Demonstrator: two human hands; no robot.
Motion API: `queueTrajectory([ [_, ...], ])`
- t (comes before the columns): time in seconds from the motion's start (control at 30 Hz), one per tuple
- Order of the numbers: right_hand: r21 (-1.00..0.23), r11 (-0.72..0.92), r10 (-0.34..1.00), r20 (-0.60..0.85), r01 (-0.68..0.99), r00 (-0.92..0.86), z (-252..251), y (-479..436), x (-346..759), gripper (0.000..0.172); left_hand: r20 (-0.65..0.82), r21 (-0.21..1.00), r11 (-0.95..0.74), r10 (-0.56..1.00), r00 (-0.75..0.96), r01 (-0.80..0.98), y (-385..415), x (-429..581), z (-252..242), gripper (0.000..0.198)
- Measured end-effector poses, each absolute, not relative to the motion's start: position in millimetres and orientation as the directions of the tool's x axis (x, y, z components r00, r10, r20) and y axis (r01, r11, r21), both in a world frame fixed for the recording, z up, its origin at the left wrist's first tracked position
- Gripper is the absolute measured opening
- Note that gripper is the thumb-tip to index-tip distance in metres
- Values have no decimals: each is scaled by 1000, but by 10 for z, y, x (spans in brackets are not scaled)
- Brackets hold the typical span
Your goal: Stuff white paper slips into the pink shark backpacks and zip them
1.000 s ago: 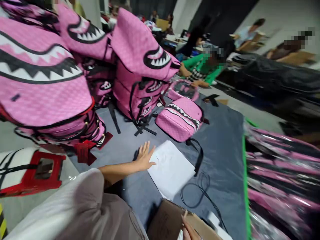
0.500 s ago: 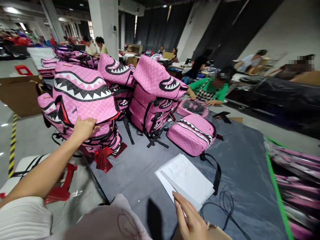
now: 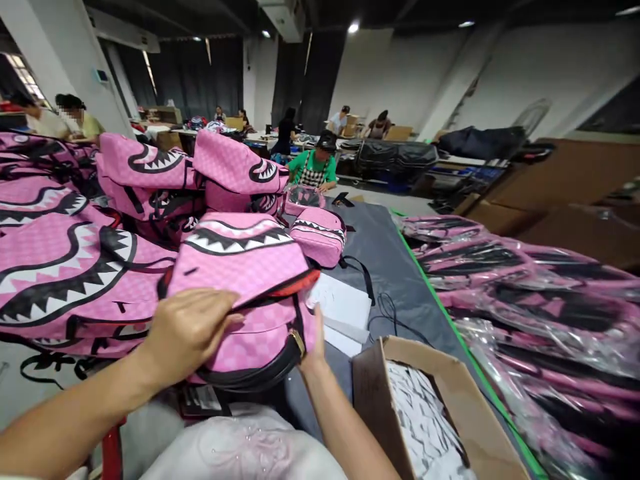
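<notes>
A pink backpack with a shark-mouth print is raised in front of me, above the grey mat. My left hand grips its near left side, fingers curled over the fabric. My right hand presses against its right side by a black strap and gold buckle; most of its fingers are hidden behind the bag. A stack of white sheets lies on the mat just beyond the bag.
Several more pink shark backpacks pile up at left and behind. An open cardboard box with printed paper sits at lower right. Bagged pink backpacks lie at right. A person in green works at the far end.
My left hand went from the white sheets to the backpack pile and pulled one backpack toward me. My right hand came up from the box and now holds the bag's right side.
</notes>
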State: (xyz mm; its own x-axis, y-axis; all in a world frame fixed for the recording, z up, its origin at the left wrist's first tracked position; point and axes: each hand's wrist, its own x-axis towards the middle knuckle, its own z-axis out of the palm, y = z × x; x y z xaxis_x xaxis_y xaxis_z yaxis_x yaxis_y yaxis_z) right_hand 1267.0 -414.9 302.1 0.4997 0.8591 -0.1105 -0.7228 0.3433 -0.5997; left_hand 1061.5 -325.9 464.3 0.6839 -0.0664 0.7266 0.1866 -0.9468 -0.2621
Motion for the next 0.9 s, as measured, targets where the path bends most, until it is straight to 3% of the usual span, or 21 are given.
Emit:
queueTrajectory([
  [0.1, -500, 441, 772, -212, -746, 599, 2844, -4421, 12793, 50, 735, -85, -991, 5, 678, 99, -3294, 10813, 4120, 24],
  [0.2, -496, 385, 741, -337, -778, 582, 2421, -4598, 12883, 43, 648, 146, -988, 135, 750, 51, -3315, 10988, 3617, 30],
  [0.33, -511, 296, 747, -403, -807, 529, 1934, -4492, 13077, 39, 221, 599, -779, 385, 896, 187, -3304, 11138, 3324, 52],
  [0.4, -543, 221, 733, -455, -810, 505, 1784, -4399, 13232, 30, 82, 719, -653, 418, 905, 237, -3264, 11242, 3327, 58],
  [0.5, -571, 75, 740, -518, -818, 429, 1598, -4336, 13412, 20, 80, 672, -694, 417, 905, 260, -3243, 11451, 3273, 45],
  [0.53, -578, 47, 744, -525, -815, 415, 1540, -4337, 13440, 19, 52, 629, -721, 412, 910, 291, -3268, 11519, 3198, 51],
  [0.6, -608, 39, 735, -520, -793, 436, 1437, -4354, 13465, 20, -97, 548, -745, 394, 914, 379, -3374, 11635, 2952, 94],
  [0.67, -665, 54, 699, -508, -745, 504, 1371, -4369, 13484, 21, -244, 467, -752, 396, 885, 465, -3532, 11724, 2642, 117],
  [0.73, -764, 27, 638, -484, -645, 600, 1357, -4367, 13537, 17, -266, 403, -764, 429, 863, 504, -3686, 11796, 2382, 104],
  [0.8, -845, -49, 564, -464, -533, 684, 1390, -4362, 13628, 14, -216, 376, -760, 485, 848, 530, -3776, 11868, 2265, 76],
  [0.9, -887, -123, 449, -449, -445, 772, 1497, -4408, 13755, 10, -192, 363, -714, 571, 798, 598, -3740, 12011, 2391, 49],
])
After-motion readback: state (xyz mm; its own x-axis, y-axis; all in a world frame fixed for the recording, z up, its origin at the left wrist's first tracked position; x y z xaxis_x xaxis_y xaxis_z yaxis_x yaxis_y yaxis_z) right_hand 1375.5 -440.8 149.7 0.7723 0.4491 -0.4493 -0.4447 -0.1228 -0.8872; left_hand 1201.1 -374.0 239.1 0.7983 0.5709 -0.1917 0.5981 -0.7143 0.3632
